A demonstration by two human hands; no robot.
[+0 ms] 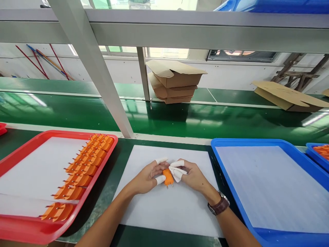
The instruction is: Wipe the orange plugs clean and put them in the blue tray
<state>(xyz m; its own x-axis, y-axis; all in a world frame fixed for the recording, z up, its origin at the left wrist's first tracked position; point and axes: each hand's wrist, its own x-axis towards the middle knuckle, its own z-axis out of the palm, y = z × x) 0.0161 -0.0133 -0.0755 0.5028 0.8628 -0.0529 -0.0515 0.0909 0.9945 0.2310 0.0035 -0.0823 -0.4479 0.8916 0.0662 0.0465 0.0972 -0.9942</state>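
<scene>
Both my hands meet over a white sheet (169, 206) in front of me. Between them is a small orange plug part (168, 177) with two metal pins pointing toward me. My left hand (147, 176) pinches its left side, with white finger cots on thumb and forefinger. My right hand (191, 175), also in white cots and with a brown watch at the wrist, grips its right side. A red tray (15, 228) to the left holds a row of several similar orange plug parts (82, 168).
A blue tray (316, 171) lined with white sits at the right; another blue tray with orange parts (322, 151) is at the far right edge. Behind runs a green conveyor (180, 116) with stacked cardboard boxes (172, 82). A slanted metal post (97, 75) crosses ahead.
</scene>
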